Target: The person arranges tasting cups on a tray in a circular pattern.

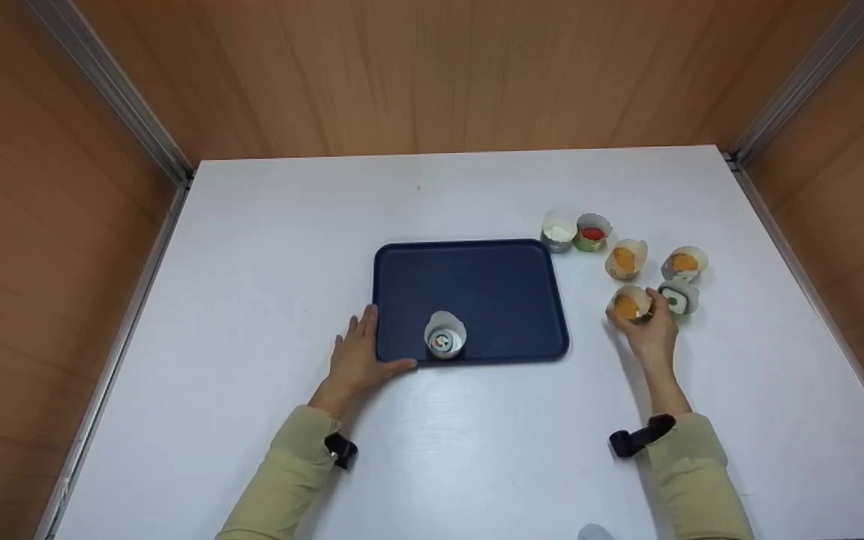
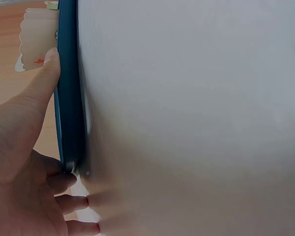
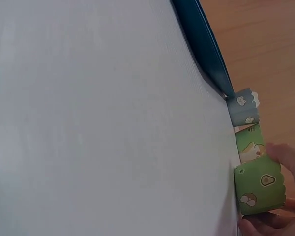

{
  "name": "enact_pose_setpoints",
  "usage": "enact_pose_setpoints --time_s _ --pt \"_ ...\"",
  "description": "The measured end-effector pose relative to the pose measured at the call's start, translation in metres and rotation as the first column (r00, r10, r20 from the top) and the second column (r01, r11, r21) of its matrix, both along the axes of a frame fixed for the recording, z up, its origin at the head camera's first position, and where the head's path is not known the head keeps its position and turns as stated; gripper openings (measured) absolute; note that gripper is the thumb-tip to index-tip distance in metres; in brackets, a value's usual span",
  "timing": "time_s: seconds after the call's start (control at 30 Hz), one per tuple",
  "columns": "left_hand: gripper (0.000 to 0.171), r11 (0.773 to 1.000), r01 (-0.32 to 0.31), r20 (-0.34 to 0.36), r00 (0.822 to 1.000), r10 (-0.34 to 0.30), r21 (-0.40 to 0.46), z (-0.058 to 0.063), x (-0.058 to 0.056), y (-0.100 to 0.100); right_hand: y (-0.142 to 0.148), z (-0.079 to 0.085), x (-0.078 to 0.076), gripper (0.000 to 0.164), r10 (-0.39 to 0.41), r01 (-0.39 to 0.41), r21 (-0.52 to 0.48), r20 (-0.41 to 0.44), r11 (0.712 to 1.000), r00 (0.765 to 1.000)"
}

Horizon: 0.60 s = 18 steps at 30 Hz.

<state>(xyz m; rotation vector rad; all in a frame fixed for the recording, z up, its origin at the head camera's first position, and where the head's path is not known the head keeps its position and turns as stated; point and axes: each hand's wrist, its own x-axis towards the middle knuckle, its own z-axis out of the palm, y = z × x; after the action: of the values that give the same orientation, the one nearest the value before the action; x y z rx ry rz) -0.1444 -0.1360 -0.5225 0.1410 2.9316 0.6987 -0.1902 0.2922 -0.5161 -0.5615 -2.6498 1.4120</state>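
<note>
My left hand (image 1: 357, 361) rests at the near left corner of a dark blue tray (image 1: 477, 281), thumb along the front edge and fingers straight along the left side. On the tray, near that front edge, stands a pale paper cup (image 1: 445, 320) with a small round patterned thing inside. Over on the right, my right hand (image 1: 654, 334) pinches a green paper cup (image 3: 260, 189) between thumb and fingers. This cup has an avocado print and scalloped rim, and something orange (image 1: 626, 306) sits in it. Just right of that hand is a cup with a white and green thing (image 1: 674, 301).
Behind the right hand stand more paper cups: two with orange contents (image 1: 625, 259) (image 1: 685, 262), one with red (image 1: 591, 234) and one with white (image 1: 558, 232). The white one is right at the tray's far right corner. Wooden panels (image 1: 417, 82) bound the white table.
</note>
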Motion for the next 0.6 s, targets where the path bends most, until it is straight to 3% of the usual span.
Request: enact_pose_setpoints --time_s 0.27,0.6 --pt "0.113 1.0 -0.006 0.011 1.0 0.005 0.024 -0.002 0.0 -0.001 -0.005 0.006 -0.001 0.077 0.027 -0.027 0.005 0.015 1.0 1.0" --pt "0.113 1.0 0.002 -0.01 1.0 -0.002 0.001 0.0 -0.001 0.0 -0.023 0.014 -0.003 0.069 0.136 -0.131 0.049 -0.114 0.99 0.984"
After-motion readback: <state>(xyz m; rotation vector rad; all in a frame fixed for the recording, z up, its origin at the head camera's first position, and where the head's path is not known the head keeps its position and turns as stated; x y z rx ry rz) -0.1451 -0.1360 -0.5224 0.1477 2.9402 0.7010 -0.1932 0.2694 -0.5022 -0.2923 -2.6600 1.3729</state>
